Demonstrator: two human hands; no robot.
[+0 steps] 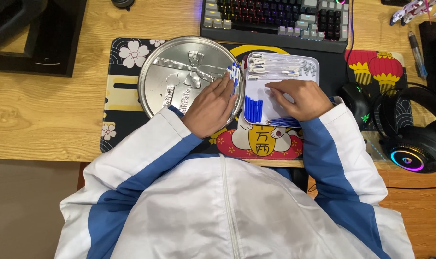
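Observation:
My left hand [212,106] rests on the right edge of a round silver metal tray [172,76], fingers closed around several small blue-and-white pen parts [233,74]. My right hand [297,98] lies palm down inside a square white tray [314,64], fingertips touching its floor near the middle. A row of blue pen caps [253,109] lies at that tray's left side. Clear pen tubes and small white parts [280,67] fill its far end. More blue pieces [282,122] show under my right wrist.
A patterned desk mat [127,100] lies under both trays on a wooden desk. A lit keyboard [275,19] stands behind, a mouse [356,98] and headphones [414,139] to the right, and a black monitor base [35,38] at the far left.

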